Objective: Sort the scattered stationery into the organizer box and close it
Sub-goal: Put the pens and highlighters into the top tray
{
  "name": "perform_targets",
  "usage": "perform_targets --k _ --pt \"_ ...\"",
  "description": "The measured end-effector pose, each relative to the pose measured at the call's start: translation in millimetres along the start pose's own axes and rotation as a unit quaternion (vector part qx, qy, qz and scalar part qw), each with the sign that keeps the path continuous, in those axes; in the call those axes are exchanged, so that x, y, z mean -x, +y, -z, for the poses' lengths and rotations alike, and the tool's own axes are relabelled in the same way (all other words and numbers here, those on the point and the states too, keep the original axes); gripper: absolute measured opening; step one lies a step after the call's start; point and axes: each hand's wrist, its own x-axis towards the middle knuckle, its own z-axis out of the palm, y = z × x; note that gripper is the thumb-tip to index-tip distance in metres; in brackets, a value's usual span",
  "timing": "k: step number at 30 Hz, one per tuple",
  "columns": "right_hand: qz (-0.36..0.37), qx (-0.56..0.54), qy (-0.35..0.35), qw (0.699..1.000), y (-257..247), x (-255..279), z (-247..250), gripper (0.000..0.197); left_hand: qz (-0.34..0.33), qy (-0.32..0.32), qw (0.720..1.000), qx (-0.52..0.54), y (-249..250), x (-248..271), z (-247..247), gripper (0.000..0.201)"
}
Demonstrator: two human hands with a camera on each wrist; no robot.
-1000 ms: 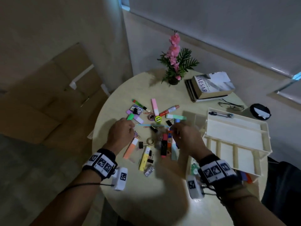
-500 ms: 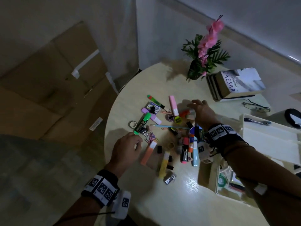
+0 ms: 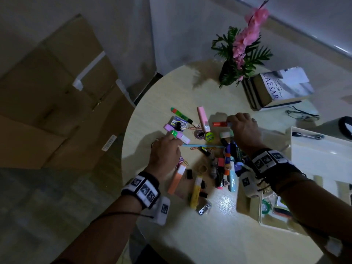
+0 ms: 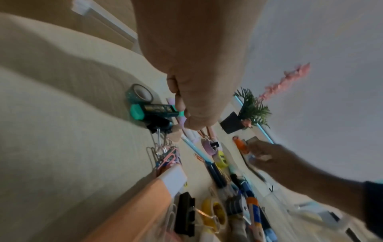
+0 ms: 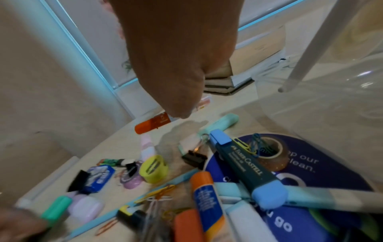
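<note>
Your two hands work inside a dense scatter of pens, clips and tape at the middle of the round table [image 3: 156, 103]. Bare tabletop lies open toward the far left rim and along the near edge below the yellow highlighter [image 3: 196, 191]. On the far side the potted plant [image 3: 238, 60] and stacked books [image 3: 266, 92] stand in your way. The organizer box [image 3: 312, 149] bounds the right.

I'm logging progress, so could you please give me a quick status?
Left hand grips green highlighter. Right hand pinches orange marker. Organizer box open. Pile unsorted.
</note>
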Motion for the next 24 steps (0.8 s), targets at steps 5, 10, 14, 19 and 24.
perform_targets --k 5,10,14,19,24 --pt "0.01 -0.162 0.058 0.985 -6 42 15 0.016 -0.055 -0.054 0.995 -0.061 16 -23 -12 0.02" --pt "-0.032 -0.217 0.054 0.974 -5 99 20 0.02 -0.114 -0.086 0.984 -0.109 32 -36 -14 0.02" --pt "-0.045 -0.302 0.069 0.95 -9 135 32 0.015 -0.142 -0.098 0.97 -0.173 51 -43 -6 0.025" --pt "-0.085 -0.345 0.044 0.934 -10 169 38 0.017 -0.136 -0.112 0.964 -0.2 59 -47 -7 0.022" --pt "-0.101 -0.359 0.064 0.926 -3 194 49 0.026 -0.154 -0.116 0.962 -0.192 59 -49 -2 0.022"
